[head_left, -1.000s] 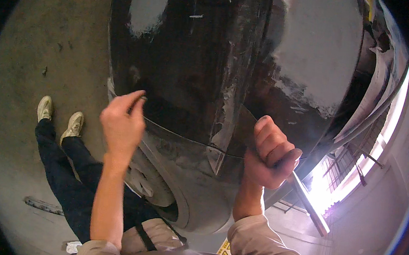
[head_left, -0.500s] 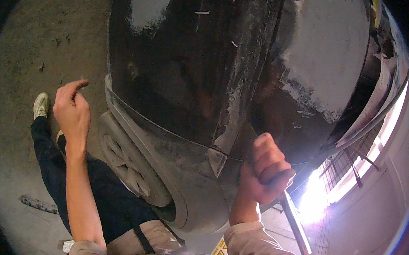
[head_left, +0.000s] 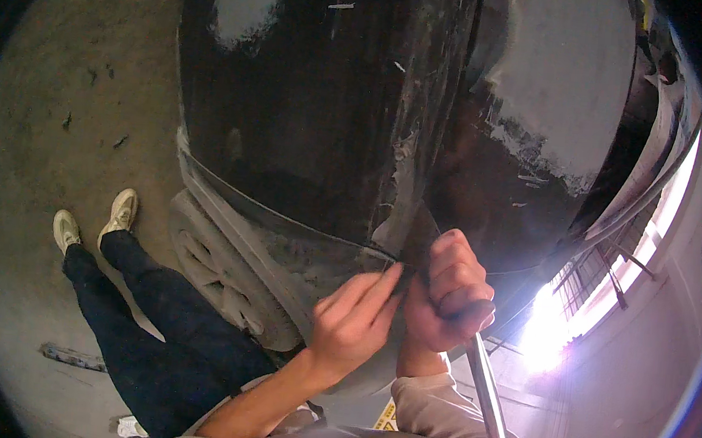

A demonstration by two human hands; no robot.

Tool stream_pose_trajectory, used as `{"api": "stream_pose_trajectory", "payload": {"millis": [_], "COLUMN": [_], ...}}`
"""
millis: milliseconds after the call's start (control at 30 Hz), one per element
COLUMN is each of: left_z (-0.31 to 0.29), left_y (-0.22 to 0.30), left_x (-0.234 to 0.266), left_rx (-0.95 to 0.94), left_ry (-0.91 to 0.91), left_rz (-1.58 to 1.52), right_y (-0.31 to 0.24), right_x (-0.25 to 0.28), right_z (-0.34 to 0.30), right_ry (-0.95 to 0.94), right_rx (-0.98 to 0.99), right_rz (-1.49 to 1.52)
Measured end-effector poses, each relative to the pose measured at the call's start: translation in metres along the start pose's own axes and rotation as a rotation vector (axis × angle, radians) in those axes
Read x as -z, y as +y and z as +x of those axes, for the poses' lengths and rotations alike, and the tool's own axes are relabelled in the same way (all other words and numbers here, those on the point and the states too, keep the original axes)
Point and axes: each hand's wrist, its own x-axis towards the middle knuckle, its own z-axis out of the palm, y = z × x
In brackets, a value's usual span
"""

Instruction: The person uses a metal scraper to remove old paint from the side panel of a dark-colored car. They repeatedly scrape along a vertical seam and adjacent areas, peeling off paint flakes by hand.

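Observation:
My right hand (head_left: 451, 295) is closed in a fist around a shiny metal bar (head_left: 487, 395). Its round end sticks out below the fist, toward the lower right. A thin dark part above the fist points toward the panel seam. My left hand (head_left: 353, 325) is beside it, fingers pressed together, with the tips at the seam's lower end, by the corner of the dark car panel (head_left: 306, 159). What those fingertips pinch, if anything, is hidden. A rough scraped strip (head_left: 402, 182) runs up the panel from there.
Grey filler patches (head_left: 551, 86) cover parts of the dark bodywork. A dusty wheel (head_left: 221, 275) sits below the panel's left edge, near my legs (head_left: 168, 328). Bright light (head_left: 546, 334) glares at the right. A dark strip (head_left: 73, 357) lies on the floor at the left.
My left hand has moved right from over the floor to the panel seam beside my right hand. The right fist keeps the metal bar, its lower end shifted slightly left.

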Motion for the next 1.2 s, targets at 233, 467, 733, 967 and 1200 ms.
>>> {"api": "stream_pose_trajectory", "payload": {"millis": [233,467,733,967,1200], "left_z": [0.025,0.04,0.069,0.005,-0.015], "left_y": [-0.019,-0.027,-0.027,0.0,-0.008], "left_x": [-0.016,-0.017,-0.03,-0.025,-0.017], "left_rx": [-0.274,-0.279,-0.243,-0.258,-0.14], "left_ry": [0.039,0.079,0.203,0.091,0.066], "left_rz": [0.102,0.098,0.049,0.031,0.02], "right_y": [0.001,0.015,0.036,-0.02,-0.019], "right_x": [-0.01,-0.021,-0.015,0.015,0.009], "right_z": [0.006,0.02,0.05,0.007,-0.022], "right_ry": [-0.033,-0.013,0.039,0.042,-0.022], "right_rx": [0.029,0.012,-0.04,-0.039,-0.101], "right_rz": [-0.153,-0.094,0.147,0.128,0.021]}}
